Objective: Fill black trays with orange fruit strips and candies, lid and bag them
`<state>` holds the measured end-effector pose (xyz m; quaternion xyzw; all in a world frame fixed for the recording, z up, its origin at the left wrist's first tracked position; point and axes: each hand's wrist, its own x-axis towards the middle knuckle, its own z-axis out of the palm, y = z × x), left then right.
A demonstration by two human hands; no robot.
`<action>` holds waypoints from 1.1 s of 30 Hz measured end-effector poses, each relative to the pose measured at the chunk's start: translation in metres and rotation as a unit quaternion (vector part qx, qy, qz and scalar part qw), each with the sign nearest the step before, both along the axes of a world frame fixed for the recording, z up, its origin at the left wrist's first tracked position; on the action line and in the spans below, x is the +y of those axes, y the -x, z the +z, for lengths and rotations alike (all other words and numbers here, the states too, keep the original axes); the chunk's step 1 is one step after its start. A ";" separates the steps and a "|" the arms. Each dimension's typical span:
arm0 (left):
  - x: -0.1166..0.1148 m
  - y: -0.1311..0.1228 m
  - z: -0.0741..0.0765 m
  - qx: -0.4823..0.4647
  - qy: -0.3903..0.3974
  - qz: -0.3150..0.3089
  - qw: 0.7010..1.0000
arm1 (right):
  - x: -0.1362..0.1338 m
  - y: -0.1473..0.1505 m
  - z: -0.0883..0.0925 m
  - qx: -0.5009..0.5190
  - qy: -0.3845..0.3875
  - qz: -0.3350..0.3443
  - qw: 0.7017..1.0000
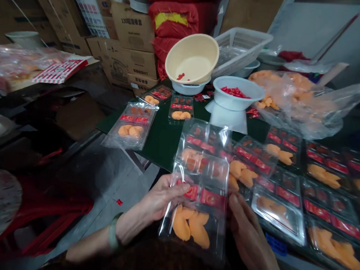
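Observation:
My left hand [162, 198] grips the left edge of a clear plastic bag [205, 153] that covers a black food tray [198, 219] with orange pieces and red packets. A green bangle sits on that wrist. My right hand [247, 236] lies along the tray's right side, fingers together and pressed against it. The tray is held low in front of me, partly inside the bag.
Several filled trays [291, 189] lie on the dark green table [161, 137] to the right. A bagged tray [132, 125] lies at the left edge. Behind stand a cream bowl [192, 59], a white bowl of red packets [237, 94], a white basket [241, 46] and cartons [133, 31].

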<state>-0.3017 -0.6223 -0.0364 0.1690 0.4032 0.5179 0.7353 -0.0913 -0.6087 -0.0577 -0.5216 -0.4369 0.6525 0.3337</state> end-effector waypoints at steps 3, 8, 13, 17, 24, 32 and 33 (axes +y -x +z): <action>-0.022 0.002 0.001 0.027 -0.014 -0.045 0.999 | -0.008 -0.012 0.000 -0.070 0.061 0.021 0.995; -0.056 0.020 0.003 0.112 -0.040 -0.154 0.981 | -0.013 -0.026 0.013 -0.086 0.035 0.194 0.977; -0.051 0.022 -0.003 0.120 -0.020 -0.054 0.991 | 0.004 0.000 0.025 -0.029 -0.035 0.222 0.974; -0.025 0.016 -0.004 0.084 -0.035 0.020 0.996 | 0.013 0.024 0.025 0.000 -0.103 0.086 0.991; -0.011 0.018 -0.005 0.106 -0.089 0.021 0.990 | 0.023 0.044 0.013 -0.136 -0.292 0.099 0.942; -0.012 0.017 -0.020 0.119 -0.113 -0.004 0.986 | 0.029 0.060 -0.007 -0.189 -0.412 -0.011 0.891; -0.012 0.018 -0.019 0.116 -0.121 -0.013 0.986 | 0.029 0.060 -0.007 -0.200 -0.438 -0.018 0.876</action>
